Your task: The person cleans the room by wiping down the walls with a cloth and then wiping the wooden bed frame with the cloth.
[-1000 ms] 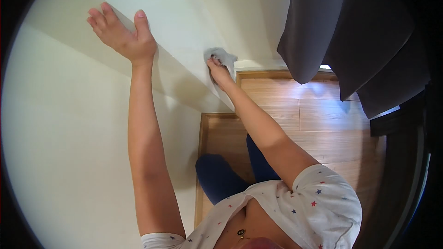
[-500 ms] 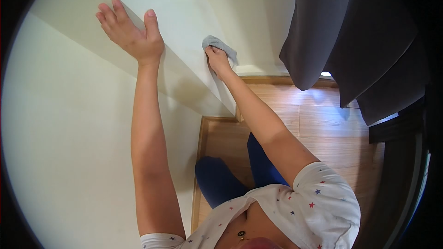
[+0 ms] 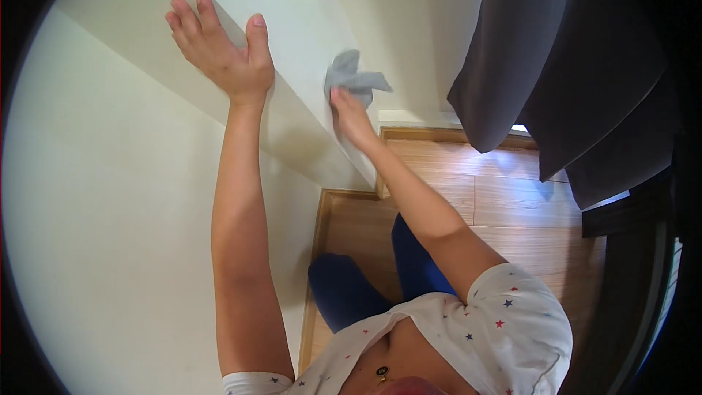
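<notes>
My left hand (image 3: 227, 58) rests with its fingers stretched out and thumb apart against the pale wall (image 3: 270, 124), near the edge of a projecting section. Nothing is in it. Further right, my right hand (image 3: 352, 115) grips a grey cloth (image 3: 358, 80) at the white wall face beyond that edge. Loose folds of the cloth stick out past the fingers, one up and one to the right, slightly blurred. Part of the right-hand fingers is hidden behind the thumb side and the cloth.
Dark grey curtains (image 3: 512, 51) hang on the right, down almost to the wood-look floor (image 3: 512, 190). A wooden skirting board (image 3: 431, 134) follows the wall's foot and its corner. Dark furniture (image 3: 621, 271) stands at the lower right. My blue-clad legs (image 3: 347, 289) are below.
My right hand has moved slightly down and toward me along the wall, and the cloth has unfolded into loose flaps. My left hand stays spread on the wall; the view shifts slightly.
</notes>
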`<state>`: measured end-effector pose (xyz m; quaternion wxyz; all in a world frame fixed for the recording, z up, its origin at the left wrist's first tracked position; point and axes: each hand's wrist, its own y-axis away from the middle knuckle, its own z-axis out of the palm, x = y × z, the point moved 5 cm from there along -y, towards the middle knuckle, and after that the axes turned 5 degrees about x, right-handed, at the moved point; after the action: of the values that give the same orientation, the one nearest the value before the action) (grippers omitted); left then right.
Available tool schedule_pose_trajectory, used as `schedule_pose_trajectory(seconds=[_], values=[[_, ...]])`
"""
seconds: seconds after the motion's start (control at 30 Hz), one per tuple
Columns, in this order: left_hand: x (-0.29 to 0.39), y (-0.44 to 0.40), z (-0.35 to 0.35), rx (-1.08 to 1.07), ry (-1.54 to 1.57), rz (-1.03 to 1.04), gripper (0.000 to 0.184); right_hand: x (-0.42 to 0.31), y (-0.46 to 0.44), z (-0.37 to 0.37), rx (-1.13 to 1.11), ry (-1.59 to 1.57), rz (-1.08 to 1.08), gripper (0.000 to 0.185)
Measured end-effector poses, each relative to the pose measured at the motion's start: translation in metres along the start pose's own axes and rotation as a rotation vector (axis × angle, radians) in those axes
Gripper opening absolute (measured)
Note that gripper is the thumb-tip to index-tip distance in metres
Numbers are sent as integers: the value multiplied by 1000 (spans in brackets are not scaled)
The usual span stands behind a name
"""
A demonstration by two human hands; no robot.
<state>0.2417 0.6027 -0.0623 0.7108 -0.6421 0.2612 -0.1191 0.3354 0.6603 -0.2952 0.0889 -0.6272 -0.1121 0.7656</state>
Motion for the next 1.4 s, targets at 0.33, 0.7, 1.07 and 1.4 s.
schedule_pose_trajectory(seconds=[0.33, 0.7, 1.07, 1.4], values=[[3, 0, -2, 18, -10, -13, 66, 0, -7, -9, -27, 81, 18, 47], [1, 0, -2, 20, 5, -23, 66, -2, 5, -15, -41, 17, 111, 49], [3, -2, 1, 24, -19, -8, 65, -18, 49, -5, -159, 223, 46, 44], [3, -4, 0, 8, -21, -22, 66, -22, 44, -12, -128, 54, -44, 41]])
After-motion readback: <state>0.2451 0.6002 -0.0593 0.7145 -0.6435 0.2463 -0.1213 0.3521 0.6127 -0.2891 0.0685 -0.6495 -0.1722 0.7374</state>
